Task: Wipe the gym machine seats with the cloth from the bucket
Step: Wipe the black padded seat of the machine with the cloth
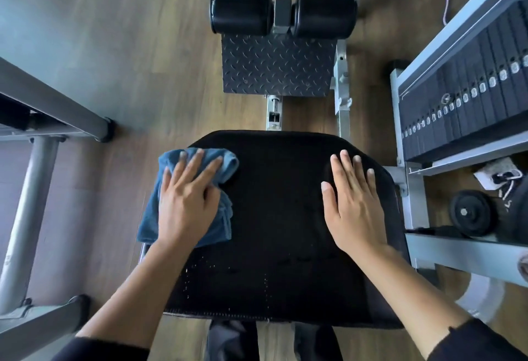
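Note:
A black padded gym seat (274, 217) fills the lower middle of the view. A crumpled blue cloth (225, 163) lies on the seat's left edge, partly hanging over the side. My left hand (187, 200) presses flat on the cloth with straight, spread fingers. My right hand (353, 200) rests flat on the bare right part of the seat, fingers straight, holding nothing. No bucket is in view.
Beyond the seat are a checkered footplate (277, 66) and two black roller pads (283, 14). A weight stack (468, 89) in a grey frame stands to the right, with a small weight plate (471, 212) below it. Grey machine frame bars (51, 114) stand at left on the wooden floor.

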`<state>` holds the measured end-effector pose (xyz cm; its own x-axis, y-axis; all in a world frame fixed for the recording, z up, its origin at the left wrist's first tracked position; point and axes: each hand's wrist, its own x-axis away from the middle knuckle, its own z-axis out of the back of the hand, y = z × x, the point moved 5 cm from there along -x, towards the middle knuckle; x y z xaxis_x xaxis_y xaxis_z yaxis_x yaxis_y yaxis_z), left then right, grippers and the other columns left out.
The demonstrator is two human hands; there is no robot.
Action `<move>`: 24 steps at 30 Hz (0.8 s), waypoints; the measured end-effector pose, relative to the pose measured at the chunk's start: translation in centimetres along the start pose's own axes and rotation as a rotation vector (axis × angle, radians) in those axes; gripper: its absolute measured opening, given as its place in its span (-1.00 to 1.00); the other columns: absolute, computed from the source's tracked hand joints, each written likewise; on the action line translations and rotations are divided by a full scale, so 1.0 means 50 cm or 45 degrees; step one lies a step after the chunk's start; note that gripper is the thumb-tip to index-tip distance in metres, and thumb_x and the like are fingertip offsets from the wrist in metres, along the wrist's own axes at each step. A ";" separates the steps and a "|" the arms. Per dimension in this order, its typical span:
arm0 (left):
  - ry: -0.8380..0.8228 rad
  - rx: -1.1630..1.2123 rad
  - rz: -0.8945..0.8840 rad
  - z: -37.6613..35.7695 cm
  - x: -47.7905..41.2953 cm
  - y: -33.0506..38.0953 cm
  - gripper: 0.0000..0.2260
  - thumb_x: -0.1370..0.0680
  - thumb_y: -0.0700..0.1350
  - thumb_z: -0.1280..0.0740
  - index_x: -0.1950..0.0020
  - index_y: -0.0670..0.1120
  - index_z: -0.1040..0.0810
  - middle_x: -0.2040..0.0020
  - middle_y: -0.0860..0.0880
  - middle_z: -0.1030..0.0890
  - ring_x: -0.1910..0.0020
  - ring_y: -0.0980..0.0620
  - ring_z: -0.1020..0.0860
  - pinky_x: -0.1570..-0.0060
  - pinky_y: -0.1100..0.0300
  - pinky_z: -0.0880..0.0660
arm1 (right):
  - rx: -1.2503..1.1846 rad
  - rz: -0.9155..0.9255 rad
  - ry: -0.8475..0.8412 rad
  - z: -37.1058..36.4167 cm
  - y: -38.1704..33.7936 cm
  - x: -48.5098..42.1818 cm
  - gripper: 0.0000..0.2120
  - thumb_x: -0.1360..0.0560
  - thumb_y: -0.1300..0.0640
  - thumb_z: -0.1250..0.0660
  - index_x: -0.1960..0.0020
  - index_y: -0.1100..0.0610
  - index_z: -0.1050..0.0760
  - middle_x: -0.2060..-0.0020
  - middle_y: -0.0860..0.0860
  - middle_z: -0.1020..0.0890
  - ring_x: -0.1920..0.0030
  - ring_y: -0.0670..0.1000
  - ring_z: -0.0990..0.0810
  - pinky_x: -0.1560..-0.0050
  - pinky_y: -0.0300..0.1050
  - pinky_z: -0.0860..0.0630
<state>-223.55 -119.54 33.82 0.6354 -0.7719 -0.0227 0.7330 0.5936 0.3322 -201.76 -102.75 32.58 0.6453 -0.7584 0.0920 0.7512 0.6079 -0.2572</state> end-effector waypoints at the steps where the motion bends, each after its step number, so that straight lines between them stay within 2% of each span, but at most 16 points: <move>1: 0.023 -0.019 0.117 -0.003 -0.021 -0.012 -0.57 -0.48 -0.10 -0.14 -0.34 0.01 -0.50 -0.41 -0.11 -0.41 -0.43 -0.21 -0.28 -0.37 -0.23 -0.20 | 0.003 0.016 -0.001 0.000 -0.005 0.001 -0.42 -0.61 -0.11 0.18 -0.53 0.15 -0.10 -0.52 0.07 -0.11 -0.52 0.08 -0.02 -0.51 0.07 0.05; 3: 0.024 -0.019 0.212 -0.014 -0.053 0.010 -0.54 -0.46 -0.09 -0.12 -0.34 0.03 -0.50 -0.41 -0.11 -0.40 -0.43 -0.21 -0.27 -0.39 -0.22 -0.15 | -0.004 0.030 -0.004 -0.002 -0.016 0.003 -0.43 -0.61 -0.11 0.18 -0.52 0.15 -0.11 -0.52 0.07 -0.12 -0.52 0.08 -0.02 -0.51 0.07 0.05; 6: -0.048 0.020 -0.050 -0.026 -0.016 0.062 -0.55 -0.49 -0.05 -0.10 -0.36 0.03 -0.47 -0.42 -0.10 -0.39 -0.44 -0.20 -0.27 -0.40 -0.21 -0.16 | -0.019 0.021 0.004 -0.005 -0.031 0.012 -0.43 -0.61 -0.10 0.17 -0.52 0.15 -0.11 -0.51 0.07 -0.12 -0.52 0.08 -0.02 -0.51 0.06 0.06; 8: -0.067 0.050 -0.170 -0.010 0.046 0.048 -0.57 -0.51 -0.05 -0.12 -0.36 0.01 -0.48 -0.42 -0.09 -0.40 -0.44 -0.19 -0.27 -0.38 -0.21 -0.20 | -0.024 0.002 0.001 -0.005 -0.029 0.022 -0.43 -0.61 -0.11 0.17 -0.53 0.15 -0.11 -0.51 0.08 -0.12 -0.52 0.08 -0.02 -0.51 0.05 0.06; 10: -0.034 0.080 -0.105 0.011 0.066 0.007 -0.57 -0.50 -0.07 -0.13 -0.34 0.00 -0.49 -0.41 -0.09 -0.40 -0.44 -0.19 -0.27 -0.37 -0.23 -0.22 | -0.021 -0.007 -0.003 -0.005 -0.021 0.030 -0.42 -0.61 -0.12 0.17 -0.52 0.16 -0.12 -0.51 0.08 -0.12 -0.52 0.08 -0.01 -0.51 0.04 0.07; 14: 0.032 0.065 0.268 0.003 -0.002 -0.012 -0.54 -0.45 -0.10 -0.14 -0.34 0.04 -0.49 -0.43 -0.08 -0.37 -0.46 -0.17 -0.23 -0.42 -0.19 -0.11 | -0.049 -0.028 0.011 0.000 -0.011 0.040 -0.41 -0.60 -0.13 0.17 -0.53 0.14 -0.10 -0.52 0.06 -0.10 -0.52 0.05 0.01 -0.51 0.00 0.10; 15: 0.014 0.064 0.251 -0.005 -0.010 0.010 -0.54 -0.45 -0.10 -0.14 -0.34 0.04 -0.49 -0.43 -0.09 -0.37 -0.46 -0.18 -0.23 -0.42 -0.20 -0.10 | -0.068 -0.054 0.030 0.002 -0.008 0.043 -0.42 -0.60 -0.12 0.17 -0.53 0.14 -0.11 -0.52 0.06 -0.11 -0.52 0.05 0.00 -0.51 0.00 0.10; 18: -0.082 0.069 -0.056 -0.016 0.039 0.064 -0.56 -0.49 -0.08 -0.12 -0.35 0.02 -0.49 -0.43 -0.09 -0.38 -0.45 -0.19 -0.25 -0.43 -0.18 -0.12 | -0.107 -0.114 0.047 0.003 -0.004 0.053 -0.42 -0.60 -0.13 0.17 -0.53 0.11 -0.10 -0.52 0.04 -0.09 -0.53 0.03 0.01 -0.51 0.00 0.10; 20: -0.104 0.074 -0.169 0.001 0.098 0.051 -0.57 -0.50 -0.08 -0.11 -0.34 0.01 -0.50 -0.42 -0.08 -0.40 -0.44 -0.19 -0.27 -0.41 -0.19 -0.17 | -0.105 -0.126 0.032 0.002 -0.004 0.062 -0.42 -0.60 -0.14 0.18 -0.53 0.11 -0.09 -0.52 0.03 -0.08 -0.53 0.03 0.02 -0.51 0.00 0.10; 22: -0.054 0.077 -0.111 0.022 0.120 0.008 -0.57 -0.48 -0.09 -0.12 -0.32 -0.01 -0.52 -0.40 -0.08 -0.42 -0.42 -0.20 -0.30 -0.36 -0.24 -0.23 | -0.094 -0.116 0.024 0.003 -0.005 0.070 -0.42 -0.60 -0.14 0.18 -0.53 0.10 -0.09 -0.52 0.03 -0.08 -0.53 0.03 0.02 -0.51 0.00 0.10; 24: 0.024 0.077 0.054 0.030 0.106 -0.022 -0.57 -0.47 -0.10 -0.13 -0.30 -0.02 -0.54 -0.39 -0.09 -0.42 -0.42 -0.20 -0.30 -0.37 -0.24 -0.22 | -0.087 -0.087 0.024 0.004 -0.010 0.077 -0.42 -0.60 -0.13 0.18 -0.53 0.11 -0.09 -0.52 0.03 -0.09 -0.53 0.04 0.01 -0.51 0.01 0.09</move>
<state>-221.35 -124.61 34.76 0.6705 -0.7415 -0.0251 0.6897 0.6105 0.3893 -199.62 -105.93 33.24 0.5896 -0.8022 0.0940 0.7818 0.5376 -0.3159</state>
